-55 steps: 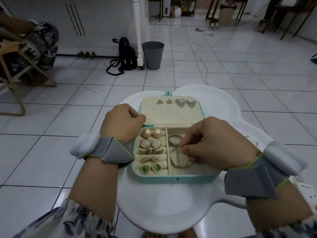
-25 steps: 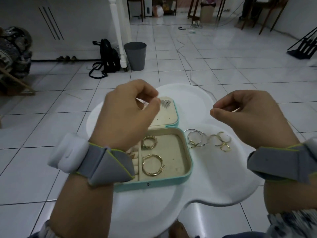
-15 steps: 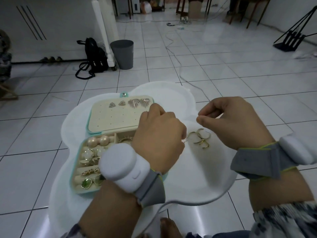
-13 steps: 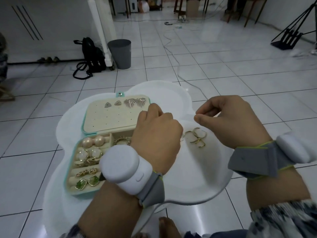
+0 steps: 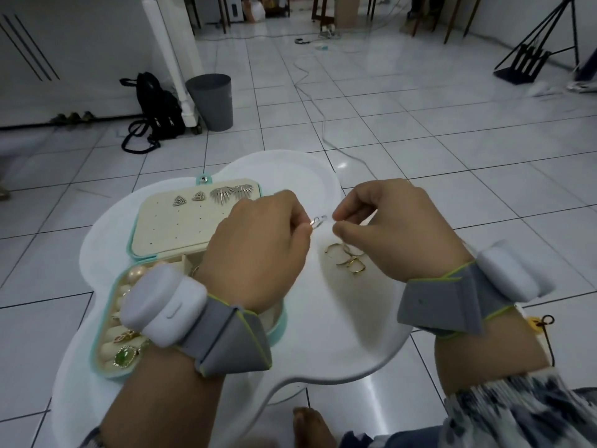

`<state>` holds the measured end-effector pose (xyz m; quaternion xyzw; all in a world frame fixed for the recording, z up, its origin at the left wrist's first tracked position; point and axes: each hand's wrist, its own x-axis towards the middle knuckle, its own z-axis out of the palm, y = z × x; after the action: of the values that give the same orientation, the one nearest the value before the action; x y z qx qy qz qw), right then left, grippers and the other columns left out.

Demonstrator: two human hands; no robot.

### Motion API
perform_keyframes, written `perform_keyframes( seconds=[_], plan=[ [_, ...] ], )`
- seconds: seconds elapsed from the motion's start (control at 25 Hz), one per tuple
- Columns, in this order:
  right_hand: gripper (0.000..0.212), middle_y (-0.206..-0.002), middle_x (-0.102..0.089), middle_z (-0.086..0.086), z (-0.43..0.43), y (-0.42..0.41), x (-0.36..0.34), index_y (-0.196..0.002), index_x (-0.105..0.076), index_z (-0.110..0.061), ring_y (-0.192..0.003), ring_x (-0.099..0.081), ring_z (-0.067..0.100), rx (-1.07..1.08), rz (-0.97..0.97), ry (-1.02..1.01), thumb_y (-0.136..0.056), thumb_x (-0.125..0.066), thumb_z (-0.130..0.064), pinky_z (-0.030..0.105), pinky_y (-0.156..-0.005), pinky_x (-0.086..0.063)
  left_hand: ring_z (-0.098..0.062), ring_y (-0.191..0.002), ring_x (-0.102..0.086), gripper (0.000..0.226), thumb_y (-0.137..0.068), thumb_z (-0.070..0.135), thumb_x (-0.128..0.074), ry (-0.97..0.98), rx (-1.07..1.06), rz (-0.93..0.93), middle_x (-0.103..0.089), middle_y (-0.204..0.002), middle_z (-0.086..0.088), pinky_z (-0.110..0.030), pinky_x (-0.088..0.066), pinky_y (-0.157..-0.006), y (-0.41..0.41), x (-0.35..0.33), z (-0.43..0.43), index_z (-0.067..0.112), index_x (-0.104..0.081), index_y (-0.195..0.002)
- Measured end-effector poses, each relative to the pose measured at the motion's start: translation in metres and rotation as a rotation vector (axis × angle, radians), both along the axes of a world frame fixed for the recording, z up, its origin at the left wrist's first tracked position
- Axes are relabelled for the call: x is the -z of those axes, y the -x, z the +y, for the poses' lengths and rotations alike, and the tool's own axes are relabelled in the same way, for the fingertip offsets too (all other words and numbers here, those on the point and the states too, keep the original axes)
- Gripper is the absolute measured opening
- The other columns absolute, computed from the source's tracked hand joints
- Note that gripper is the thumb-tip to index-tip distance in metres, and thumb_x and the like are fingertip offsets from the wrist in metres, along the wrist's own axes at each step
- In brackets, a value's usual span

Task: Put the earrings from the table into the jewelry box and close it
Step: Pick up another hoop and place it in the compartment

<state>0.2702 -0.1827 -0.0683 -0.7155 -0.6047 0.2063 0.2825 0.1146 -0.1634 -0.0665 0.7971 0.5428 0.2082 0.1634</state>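
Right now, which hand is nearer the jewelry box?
Left. The left hand hangs over the jewelry box, pinching a silver hoop; the right hand is off to its right, over the table.

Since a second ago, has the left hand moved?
Yes. The left hand, pinching a hoop earring, shifted right across the jewelry box, toward the loose earrings on the table.
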Motion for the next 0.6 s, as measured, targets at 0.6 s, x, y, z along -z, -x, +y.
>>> perform_keyframes(
  seconds=[0.6],
  plan=[
    [0.024,-0.096,-0.068,-0.008,0.007,0.037,0.008,-0.101,-0.063,-0.021,-0.084,-0.061,0.012,-0.151,0.040,0.023,-0.083,-0.065,-0.036,0.025,-0.071,-0.045,-0.018,-0.083,-0.063,0.008,-0.091,0.022,-0.048,0.051,-0.146,-0.460,-0.065,-0.084,0.003,-0.038,-0.051,-0.078,0.008,-0.002,0.004,0.018,-0.056,-0.089]
  ],
)
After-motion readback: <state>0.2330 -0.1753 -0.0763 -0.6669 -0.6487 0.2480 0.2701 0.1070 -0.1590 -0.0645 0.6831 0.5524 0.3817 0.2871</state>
